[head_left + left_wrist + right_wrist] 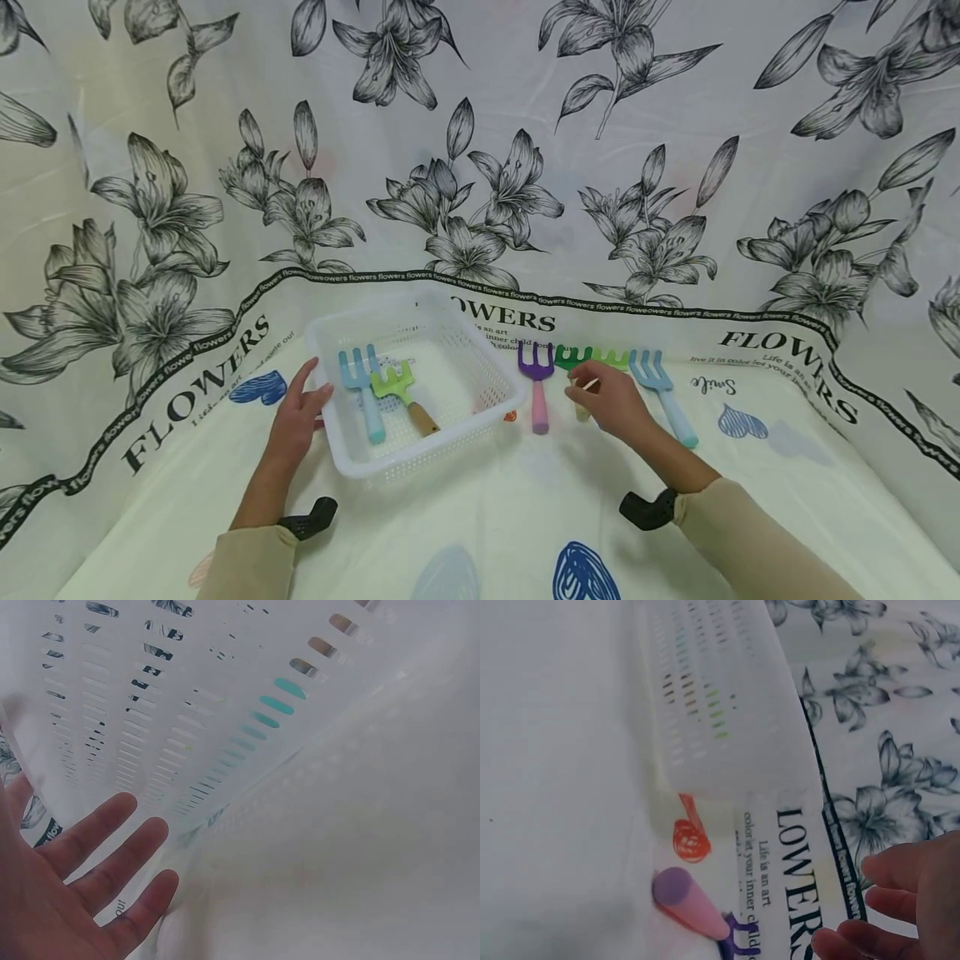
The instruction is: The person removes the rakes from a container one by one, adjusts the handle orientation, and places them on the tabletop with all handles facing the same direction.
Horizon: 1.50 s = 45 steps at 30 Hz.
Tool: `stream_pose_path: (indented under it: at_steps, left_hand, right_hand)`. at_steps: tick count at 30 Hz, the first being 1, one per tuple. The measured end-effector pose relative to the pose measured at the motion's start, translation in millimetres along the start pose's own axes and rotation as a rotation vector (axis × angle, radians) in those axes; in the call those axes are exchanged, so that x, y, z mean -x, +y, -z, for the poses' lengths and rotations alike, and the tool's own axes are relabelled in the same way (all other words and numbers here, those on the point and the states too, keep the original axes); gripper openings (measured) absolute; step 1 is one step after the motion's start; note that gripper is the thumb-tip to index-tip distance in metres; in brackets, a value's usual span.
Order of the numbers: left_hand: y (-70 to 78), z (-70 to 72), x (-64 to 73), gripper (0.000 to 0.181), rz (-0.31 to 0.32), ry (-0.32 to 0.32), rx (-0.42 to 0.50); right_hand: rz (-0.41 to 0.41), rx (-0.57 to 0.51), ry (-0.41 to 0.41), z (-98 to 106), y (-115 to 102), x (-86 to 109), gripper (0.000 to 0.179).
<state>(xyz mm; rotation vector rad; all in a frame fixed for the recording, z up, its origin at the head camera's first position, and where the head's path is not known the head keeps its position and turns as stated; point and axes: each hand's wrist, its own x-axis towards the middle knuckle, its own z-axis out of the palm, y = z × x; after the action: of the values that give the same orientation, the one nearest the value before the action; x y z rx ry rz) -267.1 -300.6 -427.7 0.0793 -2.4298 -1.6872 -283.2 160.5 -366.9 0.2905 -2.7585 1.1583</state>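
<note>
My left hand (296,417) holds the white plastic basket (420,454) by its left rim, thumb over the edge and the other fingers outside. The left wrist view shows three spread fingers (124,859) below the slotted wall. Inside lie a blue garden hand fork (367,392) and a lime-green one (401,387) with a brown handle. My right hand (611,400) is over a dark green hand fork (572,357) with a beige handle, its fingers loosely bent. Behind that hand, a light green fork (611,358) is partly hidden.
Left of my right hand lies a purple hand fork (537,367) with a pink handle. To the right is another blue hand fork (663,392). A white cloth (510,517) with printed hearts covers the surface; a flower-printed sheet (495,225) rises behind.
</note>
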Motion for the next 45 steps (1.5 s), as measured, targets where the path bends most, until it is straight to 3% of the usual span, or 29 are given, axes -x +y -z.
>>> stream_pose_path:
  at_steps: [7,13,20,25,39,45]
  left_hand:
    - [-1.1,0.6,-0.6,0.065,0.005,0.0,0.001]
    - [-0.6,0.4,-0.6,0.066,0.009,-0.003,0.001]
    - [-0.1,-0.3,-0.4,0.066,0.006,-0.008,0.0]
    - [-0.2,0.4,-1.7,0.066,0.012,-0.01,-0.002]
    - [0.7,-1.1,0.7,0.068,0.01,-0.009,0.015]
    - [2.5,0.0,0.5,0.068,0.011,0.002,0.001]
  right_hand:
    - [0.068,0.043,-0.039,-7,-32,-3.3,0.021]
    - [0.165,-0.041,-0.059,-17,-52,-4.5,0.018]
    - [0.2,-0.07,-0.086,-34,-69,-5.7,0.023]
    - [0.193,-0.075,-0.104,-47,-80,-6.8,0.023]
    - [0.163,-0.133,-0.251,-82,-99,-16.9,0.017]
    - [0.159,-0.118,-0.358,-95,-111,-26.2,0.02]
